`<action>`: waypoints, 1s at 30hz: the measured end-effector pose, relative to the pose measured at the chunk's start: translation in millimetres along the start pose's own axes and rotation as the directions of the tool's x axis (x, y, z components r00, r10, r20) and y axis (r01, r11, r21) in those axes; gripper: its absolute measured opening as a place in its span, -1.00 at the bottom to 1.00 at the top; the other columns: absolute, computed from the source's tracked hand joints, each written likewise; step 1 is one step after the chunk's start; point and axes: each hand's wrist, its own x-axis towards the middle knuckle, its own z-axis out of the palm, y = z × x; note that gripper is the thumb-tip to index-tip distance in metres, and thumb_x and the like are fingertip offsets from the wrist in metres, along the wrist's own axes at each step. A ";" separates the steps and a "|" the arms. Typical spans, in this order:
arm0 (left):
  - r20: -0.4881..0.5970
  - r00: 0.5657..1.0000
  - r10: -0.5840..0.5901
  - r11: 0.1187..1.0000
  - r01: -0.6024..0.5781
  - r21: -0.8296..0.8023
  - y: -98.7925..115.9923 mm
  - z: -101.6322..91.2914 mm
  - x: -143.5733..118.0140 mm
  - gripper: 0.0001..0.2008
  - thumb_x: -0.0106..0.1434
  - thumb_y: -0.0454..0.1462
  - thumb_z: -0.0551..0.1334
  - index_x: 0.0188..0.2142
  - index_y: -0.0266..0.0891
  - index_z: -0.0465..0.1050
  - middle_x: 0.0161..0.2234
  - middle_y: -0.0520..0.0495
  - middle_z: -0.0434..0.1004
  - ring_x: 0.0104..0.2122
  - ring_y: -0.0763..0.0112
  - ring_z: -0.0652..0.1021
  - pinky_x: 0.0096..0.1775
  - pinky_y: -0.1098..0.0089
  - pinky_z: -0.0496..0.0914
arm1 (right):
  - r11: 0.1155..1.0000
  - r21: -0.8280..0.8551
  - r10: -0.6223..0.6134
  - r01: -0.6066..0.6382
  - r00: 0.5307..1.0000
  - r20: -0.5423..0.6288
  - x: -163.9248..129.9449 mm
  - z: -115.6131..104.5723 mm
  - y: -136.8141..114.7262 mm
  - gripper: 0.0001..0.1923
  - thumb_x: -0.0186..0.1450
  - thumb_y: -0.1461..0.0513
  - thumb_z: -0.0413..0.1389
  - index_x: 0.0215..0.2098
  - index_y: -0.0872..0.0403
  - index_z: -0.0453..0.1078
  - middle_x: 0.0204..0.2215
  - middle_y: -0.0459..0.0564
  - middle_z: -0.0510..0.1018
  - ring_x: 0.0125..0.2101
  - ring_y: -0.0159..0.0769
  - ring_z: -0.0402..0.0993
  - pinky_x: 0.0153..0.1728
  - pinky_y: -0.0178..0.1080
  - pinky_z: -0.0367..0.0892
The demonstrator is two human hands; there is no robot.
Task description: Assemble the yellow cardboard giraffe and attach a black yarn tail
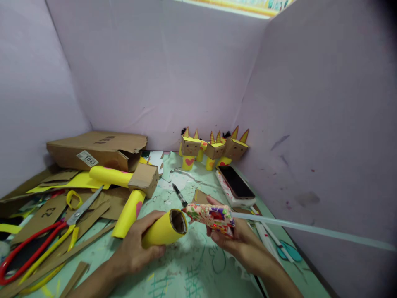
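Observation:
My left hand (pixel 136 244) is wrapped round a yellow paper-covered cardboard tube (pixel 161 231), its hollow end tilted up to the right. In my right hand (pixel 229 240) is a glue gun (pixel 211 215) with a floral pattern. Its dark nozzle is beside the tube's open rim; whether they touch I cannot tell. A long translucent glue stick (pixel 310 231) sticks out of the gun's back toward the right. Left of the tube sits a cardboard box head (pixel 144 178) joined to yellow tubes (pixel 130 213), one with a pink spot.
Several yellow box-headed figures with horns (pixel 190 147) stand against the back wall. A phone (pixel 235 182) lies on a white case at right. Large red-handled scissors (pixel 34 248), cardboard scraps (pixel 49 215) and a brown box (pixel 99 151) crowd the left. Purple-grey walls (pixel 325 124) enclose the green table (pixel 186 269).

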 end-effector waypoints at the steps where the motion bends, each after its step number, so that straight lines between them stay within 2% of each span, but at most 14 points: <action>1: 0.006 1.000 0.002 1.000 -0.002 0.006 0.4 -0.3 0.2 -0.55 -0.06 -0.15 0.24 -0.12 -0.18 0.39 -0.23 -0.04 0.51 -0.24 0.18 0.47 -0.22 0.29 0.38 | 1.000 0.007 0.003 -0.003 1.000 0.004 0.2 0.5 0.4 -0.26 0.18 0.08 0.12 0.25 0.01 -0.05 -0.10 0.04 0.45 -0.10 -0.10 0.35 -0.08 -0.09 0.23; 4: 0.011 1.000 0.008 1.000 -0.008 0.029 1.0 -0.9 0.5 -0.56 -0.05 -0.17 0.23 -0.12 -0.19 0.39 -0.23 -0.04 0.51 -0.23 0.18 0.47 -0.22 0.29 0.38 | 1.000 0.005 0.005 -0.005 1.000 0.027 0.9 0.9 2.3 -0.29 0.20 0.11 0.11 0.25 0.00 -0.04 0.06 0.03 0.36 -0.01 -0.08 0.30 0.02 -0.05 0.16; 9: -0.019 1.000 0.015 0.999 -0.014 0.037 1.4 -0.7 0.7 -0.55 -0.06 -0.17 0.23 -0.12 -0.20 0.40 -0.21 -0.05 0.52 -0.22 0.16 0.48 -0.20 0.27 0.39 | 0.999 0.020 -0.048 0.047 0.997 0.059 2.8 -0.5 4.4 -0.37 0.22 0.13 0.11 0.22 -0.02 0.05 0.17 -0.01 0.24 0.14 -0.10 0.13 0.13 -0.04 0.00; 14: -0.019 1.000 0.015 0.999 -0.014 0.041 1.4 -1.3 0.5 -0.55 -0.05 -0.16 0.24 -0.11 -0.19 0.39 -0.20 -0.05 0.52 -0.21 0.16 0.48 -0.21 0.28 0.39 | 0.998 0.007 -0.060 0.060 0.996 0.069 3.3 -1.1 3.7 -0.41 0.22 0.15 0.11 0.20 -0.05 0.09 0.18 -0.04 0.22 0.16 -0.11 0.10 0.15 -0.05 -0.02; 18: -0.004 1.000 0.022 0.997 -0.022 0.071 -1.0 -2.0 0.2 -0.54 -0.03 -0.19 0.24 -0.08 -0.19 0.37 -0.16 -0.05 0.50 -0.17 0.17 0.48 -0.16 0.28 0.39 | 0.998 -0.024 -0.062 0.064 0.996 0.070 2.9 -0.9 3.1 -0.45 0.23 0.15 0.09 0.18 -0.04 0.13 0.16 -0.04 0.26 0.13 -0.12 0.16 0.13 -0.07 0.01; 21: -0.048 0.998 0.036 0.993 -0.030 0.115 -3.5 -2.0 0.6 -0.53 -0.04 -0.19 0.24 -0.08 -0.21 0.37 -0.13 -0.08 0.50 -0.15 0.15 0.48 -0.12 0.23 0.38 | 0.994 -0.060 -0.087 0.091 0.993 0.074 2.5 -1.2 2.9 -0.49 0.23 0.15 0.08 0.14 -0.03 0.19 0.16 -0.06 0.26 0.12 -0.10 0.17 0.12 -0.09 0.02; 25: -0.120 0.992 0.051 0.983 -0.029 0.180 -5.6 -1.8 2.1 -0.54 -0.06 -0.24 0.25 -0.09 -0.21 0.38 -0.15 -0.08 0.51 -0.15 0.14 0.48 -0.10 0.19 0.37 | 0.995 -0.088 -0.042 0.048 0.997 0.067 1.5 -1.4 2.0 -0.44 0.22 0.16 0.08 0.18 -0.04 0.13 0.09 -0.04 0.34 0.00 -0.06 0.30 0.03 -0.05 0.16; 30: -0.147 0.982 0.120 0.972 -0.086 0.220 -6.4 -2.7 3.5 -0.56 -0.04 -0.27 0.23 -0.10 -0.20 0.37 -0.17 -0.07 0.52 -0.19 0.19 0.51 -0.10 0.22 0.39 | 0.993 -0.093 -0.066 0.071 0.996 0.059 0.5 -1.1 0.6 -0.47 0.20 0.22 0.08 0.15 -0.05 0.18 0.10 -0.07 0.33 0.05 -0.06 0.25 0.07 -0.07 0.09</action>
